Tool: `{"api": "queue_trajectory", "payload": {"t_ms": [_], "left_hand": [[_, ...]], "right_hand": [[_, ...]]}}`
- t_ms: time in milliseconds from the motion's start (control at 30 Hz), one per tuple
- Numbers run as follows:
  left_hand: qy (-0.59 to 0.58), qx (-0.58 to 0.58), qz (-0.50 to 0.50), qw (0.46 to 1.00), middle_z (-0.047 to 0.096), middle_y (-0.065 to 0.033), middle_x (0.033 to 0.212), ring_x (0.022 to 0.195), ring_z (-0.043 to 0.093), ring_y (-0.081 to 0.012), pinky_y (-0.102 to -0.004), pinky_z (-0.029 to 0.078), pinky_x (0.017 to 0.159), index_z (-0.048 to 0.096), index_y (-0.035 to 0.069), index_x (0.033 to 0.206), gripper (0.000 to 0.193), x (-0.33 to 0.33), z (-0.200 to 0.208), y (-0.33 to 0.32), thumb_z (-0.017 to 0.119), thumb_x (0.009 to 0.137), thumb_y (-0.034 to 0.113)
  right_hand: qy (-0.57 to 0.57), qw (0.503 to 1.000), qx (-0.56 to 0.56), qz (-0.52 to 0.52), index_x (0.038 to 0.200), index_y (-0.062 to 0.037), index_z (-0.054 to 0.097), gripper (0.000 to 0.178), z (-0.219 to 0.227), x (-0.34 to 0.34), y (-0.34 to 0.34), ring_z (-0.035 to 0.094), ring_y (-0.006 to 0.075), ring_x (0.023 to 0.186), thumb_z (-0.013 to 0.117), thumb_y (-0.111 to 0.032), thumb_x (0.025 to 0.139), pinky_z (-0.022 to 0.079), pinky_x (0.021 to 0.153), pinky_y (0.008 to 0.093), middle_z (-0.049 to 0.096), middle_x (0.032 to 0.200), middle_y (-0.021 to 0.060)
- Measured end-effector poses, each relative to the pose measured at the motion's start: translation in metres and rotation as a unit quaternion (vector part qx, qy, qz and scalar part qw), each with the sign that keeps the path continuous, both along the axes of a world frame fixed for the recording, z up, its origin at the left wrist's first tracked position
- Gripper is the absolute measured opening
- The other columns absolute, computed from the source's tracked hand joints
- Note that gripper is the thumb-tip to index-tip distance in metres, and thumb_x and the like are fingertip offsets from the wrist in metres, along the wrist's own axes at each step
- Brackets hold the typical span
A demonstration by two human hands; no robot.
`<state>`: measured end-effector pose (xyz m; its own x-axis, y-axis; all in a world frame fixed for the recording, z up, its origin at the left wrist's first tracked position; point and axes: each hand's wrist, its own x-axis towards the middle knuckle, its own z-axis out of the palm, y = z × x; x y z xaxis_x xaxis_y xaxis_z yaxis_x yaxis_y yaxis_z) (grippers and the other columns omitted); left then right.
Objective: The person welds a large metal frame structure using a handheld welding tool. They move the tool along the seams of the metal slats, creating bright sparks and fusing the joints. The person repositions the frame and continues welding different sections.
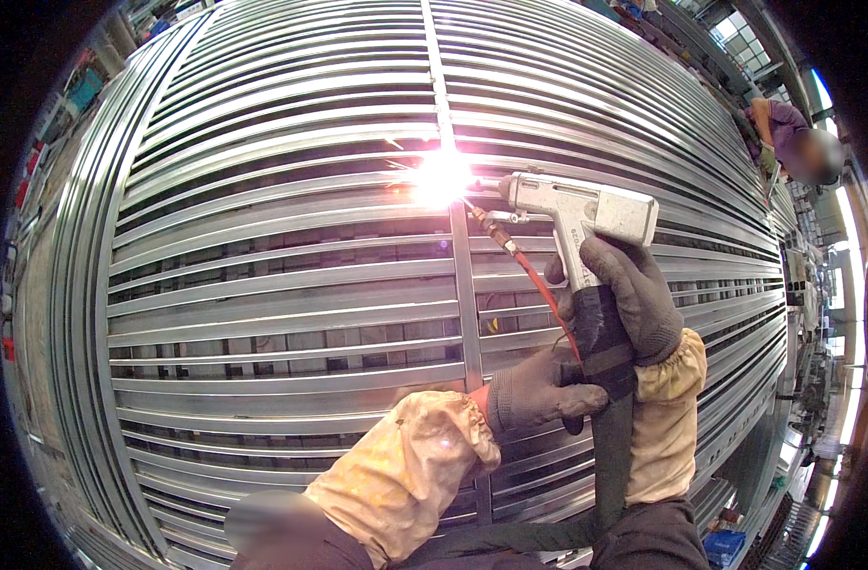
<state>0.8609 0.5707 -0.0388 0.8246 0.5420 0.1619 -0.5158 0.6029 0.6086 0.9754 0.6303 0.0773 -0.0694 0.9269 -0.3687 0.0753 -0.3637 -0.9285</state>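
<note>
A silver handheld welding gun point(624, 215) points left, its nozzle at a white-pink glare point(443, 179) with sparks. The glare hides the spot on the narrow center bar point(468, 313) of a large slatted metal panel point(377, 311). My gloved right hand point(640, 299) wraps round the gun's grip. Lower down, my gloved left hand point(538, 391) is closed round the black-wrapped lower handle point(603, 332), where the dark hose sleeve point(612, 465) begins. A thin red tube point(543, 285) with a brass fitting point(497, 234) runs from below the nozzle to the handle.
The slatted panel spreads under both arms, with gaps between its bars. At the far right another person point(785, 128) in purple bends over the edge. A blue item point(724, 547) lies at lower right. The hose sleeve curves across my lap side.
</note>
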Motion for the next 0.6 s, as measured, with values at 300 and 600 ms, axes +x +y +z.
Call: {"api": "queue_trajectory", "payload": {"t_ms": [300,600], "left_hand": [[-0.002,0.003,-0.004,1.000,0.062,-0.0010,0.087,0.071,0.057,-0.0082,-0.0235,0.048,0.058,0.061,0.003,0.112,0.036,0.0023,-0.0027,-0.0007,0.069,0.090,0.030],[-0.024,-0.039,0.016,0.999,0.058,0.0019,0.081,0.065,0.050,-0.0047,-0.0221,0.041,0.056,0.061,0.001,0.109,0.027,0.0024,0.0029,-0.0042,0.068,0.091,0.020]], "right_hand": [[0.026,1.000,-0.007,-0.001,0.122,0.0024,0.055,0.036,-0.0043,0.0046,-0.0002,0.067,0.0172,0.062,0.058,-0.022,0.096,0.055,0.051,0.0254,0.068,0.088,0.0149],[0.017,0.999,0.037,-0.026,0.119,0.0010,0.057,0.036,0.0017,-0.0016,-0.0044,0.066,0.0158,0.063,0.064,-0.025,0.095,0.053,0.054,0.0265,0.069,0.090,0.0114]]}}
